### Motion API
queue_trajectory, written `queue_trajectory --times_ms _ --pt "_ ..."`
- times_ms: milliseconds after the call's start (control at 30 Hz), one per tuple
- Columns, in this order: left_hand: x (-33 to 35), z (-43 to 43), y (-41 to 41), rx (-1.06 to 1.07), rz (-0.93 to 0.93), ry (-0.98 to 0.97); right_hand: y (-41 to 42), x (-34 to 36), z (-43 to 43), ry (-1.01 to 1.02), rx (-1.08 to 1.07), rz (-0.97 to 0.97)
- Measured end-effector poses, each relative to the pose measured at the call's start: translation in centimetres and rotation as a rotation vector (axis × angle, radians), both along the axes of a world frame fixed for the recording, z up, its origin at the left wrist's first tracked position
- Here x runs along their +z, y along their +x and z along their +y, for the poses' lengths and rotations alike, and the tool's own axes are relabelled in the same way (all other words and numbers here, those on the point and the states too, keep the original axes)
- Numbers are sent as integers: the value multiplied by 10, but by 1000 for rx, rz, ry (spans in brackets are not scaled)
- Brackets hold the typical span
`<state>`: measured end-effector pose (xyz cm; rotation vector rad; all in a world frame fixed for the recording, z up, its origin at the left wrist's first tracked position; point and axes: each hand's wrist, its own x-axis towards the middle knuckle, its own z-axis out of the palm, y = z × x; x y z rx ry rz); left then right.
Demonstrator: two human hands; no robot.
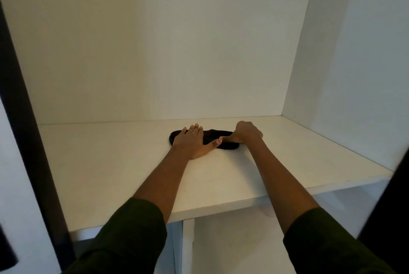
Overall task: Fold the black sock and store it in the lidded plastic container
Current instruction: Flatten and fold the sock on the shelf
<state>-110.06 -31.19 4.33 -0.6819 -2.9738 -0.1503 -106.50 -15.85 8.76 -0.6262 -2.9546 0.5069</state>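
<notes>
Dark green sleeves frame 2 bare forearms reaching over a white shelf. Left hand presses flat, fingers spread, on the black sock; right hand, fingers curled, pinches its right end. Sock lies mid-shelf, near the white back wall.
</notes>
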Motion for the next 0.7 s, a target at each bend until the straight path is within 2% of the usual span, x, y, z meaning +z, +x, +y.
queue_trajectory --times_ms 100,333,533,700 --pt "1 3 2 4 44 -28 -2 -1 -4 9 6 38" --pt "1 2 6 27 -50 47 -7 12 -25 63 22 125" --pt "7 3 14 21 -58 36 -12 39 -52 241 118 273" --pt "8 1 18 15 -86 2 -15 56 -95 445 224 285"
